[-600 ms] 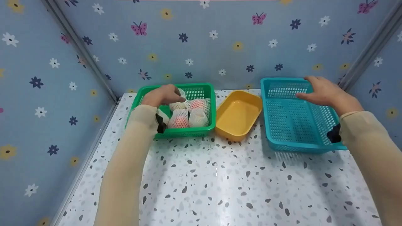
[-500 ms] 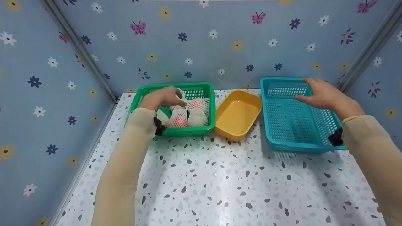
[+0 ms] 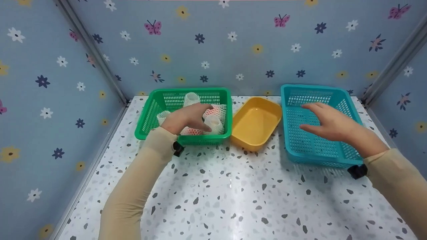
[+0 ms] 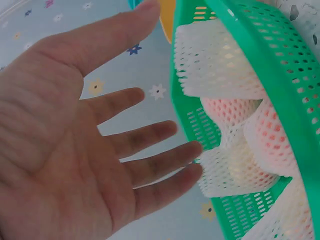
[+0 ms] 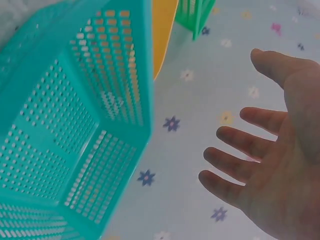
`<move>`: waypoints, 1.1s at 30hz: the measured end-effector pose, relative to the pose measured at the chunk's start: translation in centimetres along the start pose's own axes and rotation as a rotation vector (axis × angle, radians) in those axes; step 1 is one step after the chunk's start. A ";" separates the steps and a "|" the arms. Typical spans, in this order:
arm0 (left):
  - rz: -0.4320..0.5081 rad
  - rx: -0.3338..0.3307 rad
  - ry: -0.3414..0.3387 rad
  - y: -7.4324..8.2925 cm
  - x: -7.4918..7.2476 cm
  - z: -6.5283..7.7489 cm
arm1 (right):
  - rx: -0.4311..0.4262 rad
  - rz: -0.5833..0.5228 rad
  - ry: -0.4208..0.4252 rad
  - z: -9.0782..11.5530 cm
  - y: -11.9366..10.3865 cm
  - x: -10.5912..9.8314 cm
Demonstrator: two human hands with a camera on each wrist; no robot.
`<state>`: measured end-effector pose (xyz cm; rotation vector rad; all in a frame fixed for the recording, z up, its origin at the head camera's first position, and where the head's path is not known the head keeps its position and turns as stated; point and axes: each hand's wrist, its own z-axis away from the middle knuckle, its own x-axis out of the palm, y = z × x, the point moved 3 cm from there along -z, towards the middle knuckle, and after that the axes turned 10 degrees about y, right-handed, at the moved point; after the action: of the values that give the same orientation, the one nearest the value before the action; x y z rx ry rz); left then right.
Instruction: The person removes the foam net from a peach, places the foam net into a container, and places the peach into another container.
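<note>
My left hand (image 3: pixel 188 118) is over the green basket (image 3: pixel 141 128), thumb and fingers spread apart with nothing between them. Inside that basket lie several round pink and pale things in white foam net sleeves; a pink one (image 4: pixel 270 137) and an upright-sleeved pale one (image 3: pixel 213 124) show near the hand. In the left wrist view, the fingertips overlap the basket's edge. My right hand (image 3: pixel 333 125) hovers above the blue basket (image 3: pixel 312 141), fingers extended and thumb apart, holding nothing. The right wrist view has this hand (image 5: pixel 270 145) off to the side of the blue basket's rim.
A yellow tub (image 3: pixel 255 125) stands at an angle between the two baskets, close to both. All three are on a speckled white table (image 3: pixel 233 193). A flower-patterned wall (image 3: pixel 230 50) rises right behind them, with side walls at left and right.
My left hand has moved right and toward me, and its fingers have spread wider. My right hand has come nearer and slightly left over the blue basket. The head view has shifted slightly.
</note>
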<state>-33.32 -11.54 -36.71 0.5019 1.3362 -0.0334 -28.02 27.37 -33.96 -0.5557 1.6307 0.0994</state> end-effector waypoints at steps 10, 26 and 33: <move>-0.088 0.013 0.073 0.4 3.7 -2.7 | -0.139 0.027 0.012 1.6 -4.4 0.9; -0.120 -0.172 0.107 -0.4 7.9 -6.1 | -0.234 0.036 -0.007 3.2 -6.4 2.6; -0.183 -0.231 0.099 0.1 8.5 -7.2 | -0.268 0.012 0.009 3.0 -6.5 3.1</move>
<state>-37.78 -6.59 -45.67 0.1867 1.4583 -0.0050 -22.76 21.88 -35.67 -0.7519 1.6403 0.3284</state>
